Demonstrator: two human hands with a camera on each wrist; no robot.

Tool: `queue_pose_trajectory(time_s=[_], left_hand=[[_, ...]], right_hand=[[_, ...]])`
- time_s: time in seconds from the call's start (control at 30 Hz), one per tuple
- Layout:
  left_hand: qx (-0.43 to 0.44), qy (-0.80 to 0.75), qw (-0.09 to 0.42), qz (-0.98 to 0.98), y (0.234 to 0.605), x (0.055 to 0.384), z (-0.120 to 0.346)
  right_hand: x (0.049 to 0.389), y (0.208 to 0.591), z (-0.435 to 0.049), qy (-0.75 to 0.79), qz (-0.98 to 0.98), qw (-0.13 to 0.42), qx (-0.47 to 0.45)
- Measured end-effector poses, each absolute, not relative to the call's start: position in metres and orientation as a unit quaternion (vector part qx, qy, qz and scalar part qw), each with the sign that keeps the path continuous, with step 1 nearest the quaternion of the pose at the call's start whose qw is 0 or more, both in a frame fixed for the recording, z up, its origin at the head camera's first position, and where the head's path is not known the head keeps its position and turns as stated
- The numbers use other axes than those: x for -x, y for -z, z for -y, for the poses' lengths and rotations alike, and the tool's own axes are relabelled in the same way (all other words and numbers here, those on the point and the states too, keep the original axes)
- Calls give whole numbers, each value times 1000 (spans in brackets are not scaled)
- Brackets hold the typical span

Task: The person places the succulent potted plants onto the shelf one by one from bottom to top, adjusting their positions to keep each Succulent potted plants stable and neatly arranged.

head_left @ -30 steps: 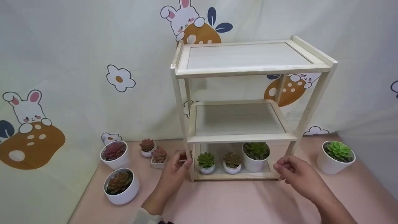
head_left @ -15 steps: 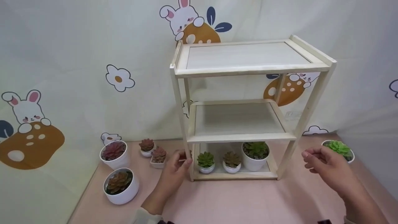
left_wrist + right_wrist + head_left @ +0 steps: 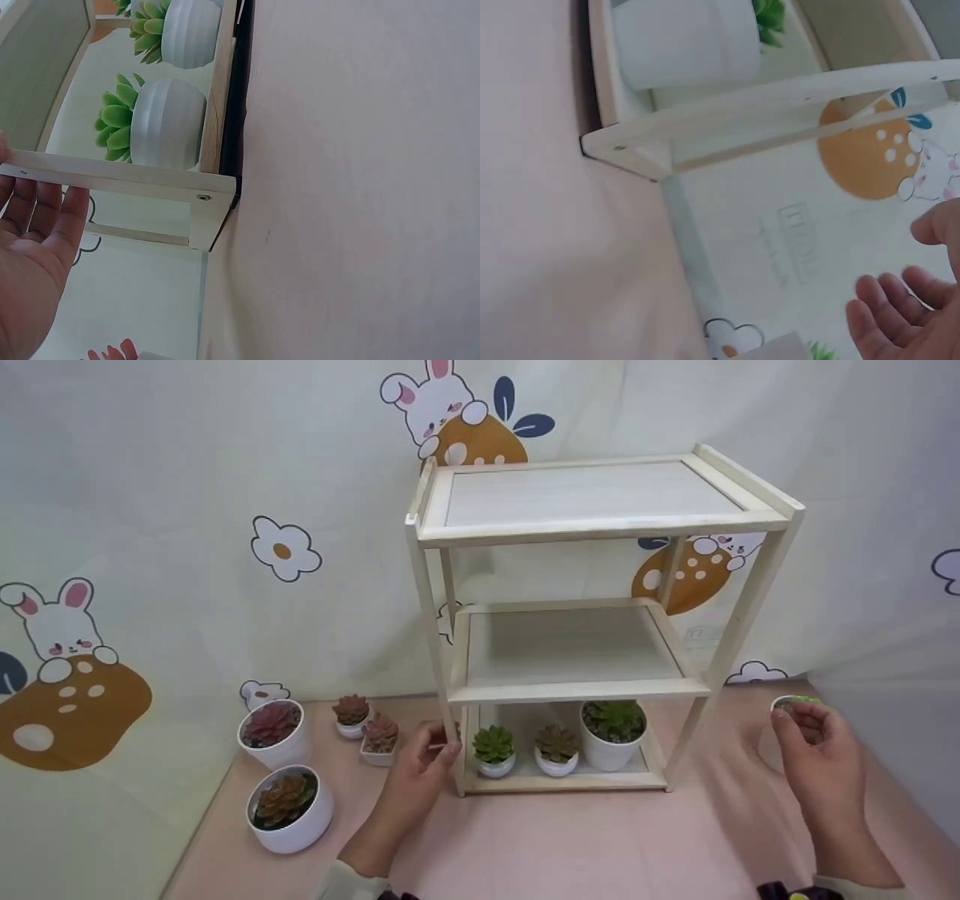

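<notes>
A three-tier wooden shelf (image 3: 577, 690) stands upright on the table. My left hand (image 3: 421, 765) holds its left front post low down, with the fingers (image 3: 56, 206) at one side of the post and the thumb at the other. On the bottom tier are two small potted succulents, one green (image 3: 494, 750) and one brownish (image 3: 557, 750), and a larger green succulent in a white pot (image 3: 613, 735). At the right, my right hand (image 3: 825, 754) has its thumb and fingers apart with nothing between them. It overlaps a white-potted green succulent (image 3: 772, 742) in the head view and hides most of it.
Left of the shelf are a dark red succulent in a white pot (image 3: 276, 733), a brown one in a round bowl (image 3: 289, 810) and two small reddish ones (image 3: 351, 716). Behind the pink tabletop (image 3: 562, 840) hangs a bunny-print cloth (image 3: 352, 607).
My right hand has left the shelf's right front post and moved right to the potted green succulent there. My left hand has stayed at the left post.
</notes>
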State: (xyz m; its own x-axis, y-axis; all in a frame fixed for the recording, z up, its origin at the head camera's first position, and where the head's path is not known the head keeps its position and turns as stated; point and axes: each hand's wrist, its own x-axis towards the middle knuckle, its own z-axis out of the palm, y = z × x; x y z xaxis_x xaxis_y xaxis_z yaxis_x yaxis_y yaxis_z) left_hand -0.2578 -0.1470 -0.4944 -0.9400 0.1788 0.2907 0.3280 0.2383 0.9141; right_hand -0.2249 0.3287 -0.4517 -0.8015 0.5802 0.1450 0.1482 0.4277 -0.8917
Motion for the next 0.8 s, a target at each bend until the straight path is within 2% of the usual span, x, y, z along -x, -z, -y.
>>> queue_pose_trajectory(time_s=[0.17, 0.47, 0.8], left_hand=[[159, 593, 62, 787, 494, 258, 147], [159, 588, 62, 791, 495, 258, 148], [165, 585, 61, 792, 495, 258, 148]], right_hand=[[229, 462, -336, -498, 785, 258, 264], [229, 472, -343, -527, 740, 313, 278], [235, 488, -357, -525, 721, 337, 303]])
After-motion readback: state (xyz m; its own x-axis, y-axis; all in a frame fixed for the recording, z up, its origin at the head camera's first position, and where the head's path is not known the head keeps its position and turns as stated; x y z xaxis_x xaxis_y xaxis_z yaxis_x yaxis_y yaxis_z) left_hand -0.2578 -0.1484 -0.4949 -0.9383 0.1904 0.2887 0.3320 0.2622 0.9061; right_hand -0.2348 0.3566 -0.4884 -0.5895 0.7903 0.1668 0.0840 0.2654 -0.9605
